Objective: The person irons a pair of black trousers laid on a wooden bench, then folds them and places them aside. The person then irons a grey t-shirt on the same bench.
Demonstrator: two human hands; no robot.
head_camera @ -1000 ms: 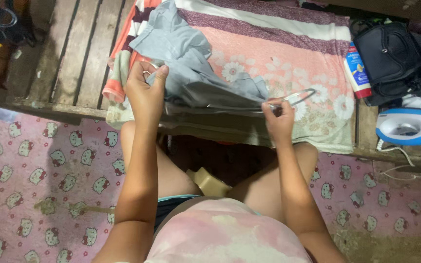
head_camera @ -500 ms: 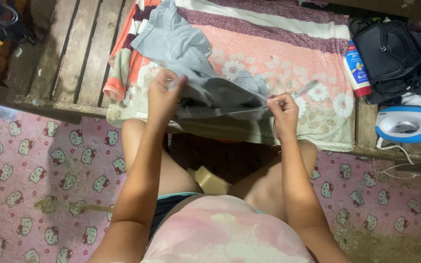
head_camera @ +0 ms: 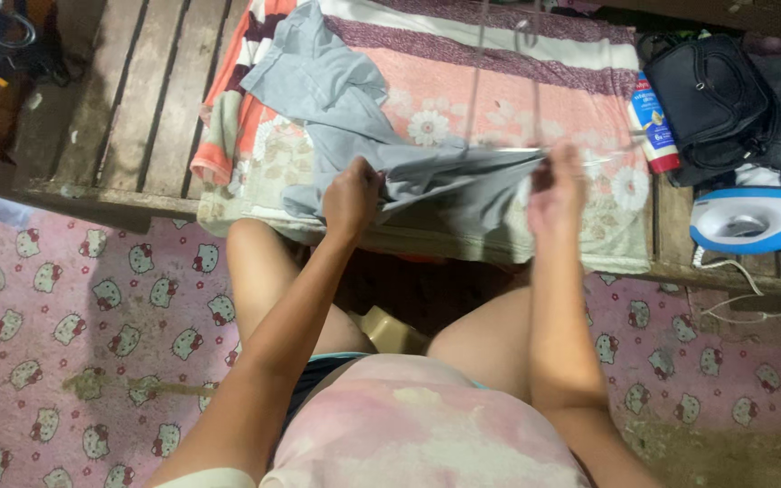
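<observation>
Between the two hands a grey garment [head_camera: 445, 176] is stretched out flat, its near edge pulled taut from one set of fingers to the other. The left hand [head_camera: 351, 197] has its fingers curled shut around a bunched fold of the grey cloth, knuckles up, with the rest of the garment trailing up and away beyond those fingers toward the far side of the bench. The right hand [head_camera: 555, 192] is blurred; its fingers look pinched on the other end of the cloth, where a thin wire hanger [head_camera: 535, 150] runs along the stretched edge and pokes out just past the fingertips. How firmly the right fingers grip the wire itself I cannot tell.

Under both hands lies a pink flowered towel [head_camera: 517, 99], spread over a wooden slatted bench [head_camera: 137, 99]. Beyond the right fingers, well to the outside, a white and red bottle [head_camera: 653, 126] lies on the towel's edge, touching a black bag [head_camera: 716, 99]. Nearer than the bag, and outward from the right hand, sits a blue and white iron [head_camera: 757, 221]. Below the hands are the person's bare knees and a pink patterned floor mat [head_camera: 74, 334].
</observation>
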